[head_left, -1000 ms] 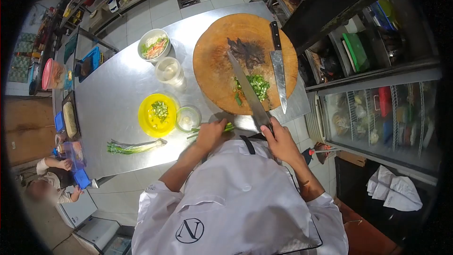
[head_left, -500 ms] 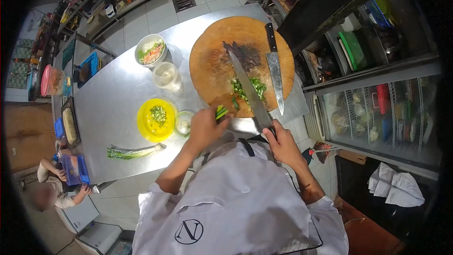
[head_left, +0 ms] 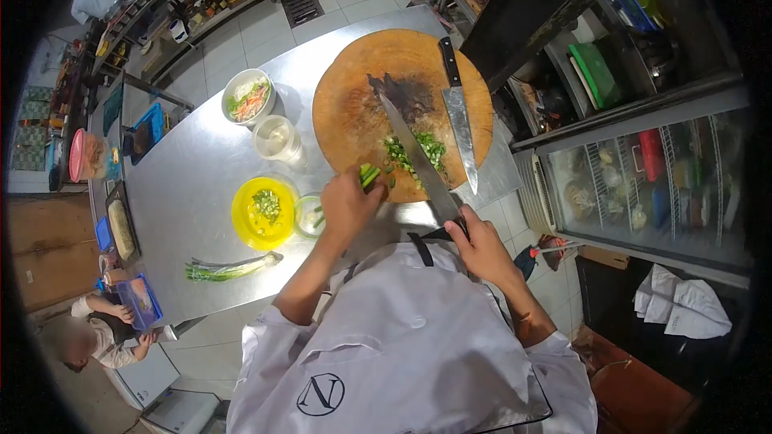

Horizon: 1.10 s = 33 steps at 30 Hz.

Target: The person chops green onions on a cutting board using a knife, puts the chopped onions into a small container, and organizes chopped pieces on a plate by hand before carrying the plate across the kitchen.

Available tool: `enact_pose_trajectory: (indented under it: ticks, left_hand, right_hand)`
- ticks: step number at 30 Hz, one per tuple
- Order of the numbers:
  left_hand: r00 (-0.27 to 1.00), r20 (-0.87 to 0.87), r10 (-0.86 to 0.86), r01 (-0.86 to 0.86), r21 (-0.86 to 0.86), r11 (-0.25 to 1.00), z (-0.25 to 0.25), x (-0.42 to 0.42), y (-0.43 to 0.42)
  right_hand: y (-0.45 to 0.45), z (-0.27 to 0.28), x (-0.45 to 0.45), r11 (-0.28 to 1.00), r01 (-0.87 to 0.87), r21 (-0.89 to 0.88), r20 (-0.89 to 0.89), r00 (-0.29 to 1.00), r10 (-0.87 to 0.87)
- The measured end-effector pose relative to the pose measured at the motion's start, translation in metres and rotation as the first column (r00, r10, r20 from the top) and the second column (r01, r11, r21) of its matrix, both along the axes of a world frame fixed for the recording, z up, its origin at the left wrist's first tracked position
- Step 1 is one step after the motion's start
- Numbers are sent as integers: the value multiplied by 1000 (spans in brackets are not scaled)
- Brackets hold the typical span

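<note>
From where I stand, the left hand (head_left: pixel 347 202) has its grip closed around cut green stalks (head_left: pixel 369 175), their ends poking out at the near rim of the round wooden board (head_left: pixel 346 88). The right hand's (head_left: pixel 481 246) grip is wrapped shut on the handle of a long knife (head_left: pixel 435 182), whose blade lies slantwise over the board beside chopped greens (head_left: pixel 432 147). To cut well here, I'd say the stalks want laying flat, ends level, with the left fingertips tucked back and the knuckles guiding the blade; short, even strokes with the tip kept low would suit. The spare knife (head_left: pixel 461 124) lying at the board's far side deserves a wary elbow. I can't make out how many stalks are held, since the palm covers most of them, nor the left thumb's exact place. The right fingers hide much of the handle, and whether the blade's edge touches the wood I can't tell.
</note>
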State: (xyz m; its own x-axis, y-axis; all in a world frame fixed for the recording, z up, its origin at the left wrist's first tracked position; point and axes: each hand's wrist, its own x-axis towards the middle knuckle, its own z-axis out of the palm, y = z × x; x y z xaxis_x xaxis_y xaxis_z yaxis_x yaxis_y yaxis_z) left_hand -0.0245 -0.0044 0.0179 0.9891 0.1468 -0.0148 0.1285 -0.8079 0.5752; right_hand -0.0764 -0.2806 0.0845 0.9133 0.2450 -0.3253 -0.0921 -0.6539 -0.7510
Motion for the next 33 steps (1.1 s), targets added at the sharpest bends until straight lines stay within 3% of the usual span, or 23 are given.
enact_pose_trajectory:
  ticks: [6,13,19,21,22,24,25,27,33]
  left_hand:
    - [994,19,-105,105,9,994,19,21,-1]
    - [992,30,-119,118,34,992,-7,20,-4]
    - [947,126,-296,272,182,945,-17,17,1]
    - [958,200,-207,214,-16,977,-14,14,5]
    - [957,201,-210,218,-18,976,-5,12,9]
    - [979,29,-200,202,-194,960,14,6,19]
    - [980,25,-200,201,-194,960,12,6,21]
    - [959,-148,-240,184,-318,930,3,6,25]
    - [979,-150,-136,106,-194,975,-9,6,15]
  right_hand:
    - [-1,-3,4,999,-41,-9,-37,998,41]
    - [-2,-5,2,999,-37,8,5,999,37]
    - [-2,-7,2,998,-58,-8,8,998,58]
    - [-2,-5,2,998,-58,-11,12,998,58]
    - [-1,-3,2,998,-58,-13,5,998,58]
    - [0,-3,-1,998,-54,-13,-7,999,53]
    - [0,-4,-2,998,-61,-19,-2,998,61]
    - [2,-5,-2,997,-78,-24,3,997,78]
    - [6,-6,-3,993,-101,-54,11,995,102]
